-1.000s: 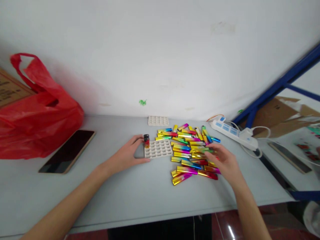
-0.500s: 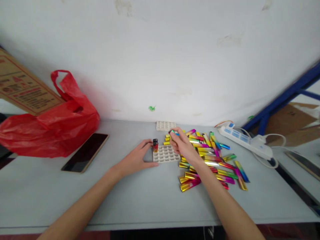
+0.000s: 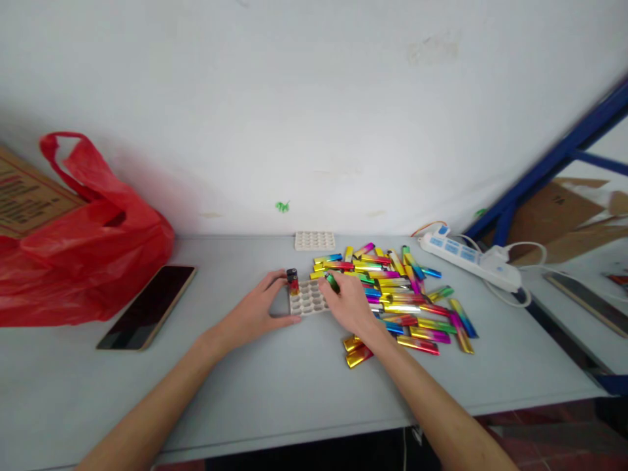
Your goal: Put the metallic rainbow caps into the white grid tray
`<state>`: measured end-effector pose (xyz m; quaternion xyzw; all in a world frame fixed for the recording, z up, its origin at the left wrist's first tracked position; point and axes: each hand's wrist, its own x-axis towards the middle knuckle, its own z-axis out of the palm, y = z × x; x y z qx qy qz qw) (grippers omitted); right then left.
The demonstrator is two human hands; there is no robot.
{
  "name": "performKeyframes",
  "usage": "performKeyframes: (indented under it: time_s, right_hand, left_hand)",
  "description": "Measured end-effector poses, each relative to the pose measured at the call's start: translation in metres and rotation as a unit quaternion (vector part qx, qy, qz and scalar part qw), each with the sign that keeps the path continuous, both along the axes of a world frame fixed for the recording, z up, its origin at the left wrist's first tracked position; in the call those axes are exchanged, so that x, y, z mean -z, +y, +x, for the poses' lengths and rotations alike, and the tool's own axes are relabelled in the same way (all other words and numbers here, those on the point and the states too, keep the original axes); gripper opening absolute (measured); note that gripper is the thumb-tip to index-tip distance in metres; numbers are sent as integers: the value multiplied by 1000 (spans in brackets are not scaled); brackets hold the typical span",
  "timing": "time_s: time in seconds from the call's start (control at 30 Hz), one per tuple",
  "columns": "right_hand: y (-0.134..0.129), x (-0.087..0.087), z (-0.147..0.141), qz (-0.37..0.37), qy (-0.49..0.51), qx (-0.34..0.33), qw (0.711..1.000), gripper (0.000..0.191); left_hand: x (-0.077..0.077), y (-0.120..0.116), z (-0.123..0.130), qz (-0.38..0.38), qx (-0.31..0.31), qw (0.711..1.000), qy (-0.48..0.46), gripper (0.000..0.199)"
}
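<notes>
A small off-white tray with rows of round holes [image 3: 307, 305] lies on the grey table. Two lighters with black tops [image 3: 293, 282] stand upright at its far left corner. My left hand [image 3: 255, 304] spans the left end of the tray, its thumb along the near edge and its fingers by the standing lighters. My right hand [image 3: 349, 302] is closed around a green lighter [image 3: 332, 282], held tilted over the right part of the tray. Some of that lighter and the tray's right side are hidden by the hand. Right beside it lies a pile of shiny multicoloured lighters [image 3: 402, 297].
Against the wall lies a second holed tray [image 3: 314, 241]. A phone [image 3: 147, 307] and a red plastic bag [image 3: 93, 248] are at the left, with a cardboard box [image 3: 29, 203] behind. To the right are a white power strip [image 3: 468, 260] with cables and a blue metal frame [image 3: 540, 167].
My right hand has come down from above the pile toward the tray with the green lighter. My left hand stays at the tray's left end. The whole view has shifted slightly.
</notes>
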<state>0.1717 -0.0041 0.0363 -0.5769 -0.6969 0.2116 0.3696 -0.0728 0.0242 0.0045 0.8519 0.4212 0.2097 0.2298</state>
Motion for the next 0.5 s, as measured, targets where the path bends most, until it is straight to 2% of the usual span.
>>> performKeyframes:
  time_s: [0.23, 0.5]
  right_hand:
    - [-2, 0, -1, 20, -1, 12, 1000, 50]
    - [-2, 6, 1, 43, -51, 21, 998, 34]
  left_hand:
    - [-3, -1, 1, 2, -2, 1000, 3, 73]
    - [-3, -1, 0, 2, 1, 1000, 11, 73]
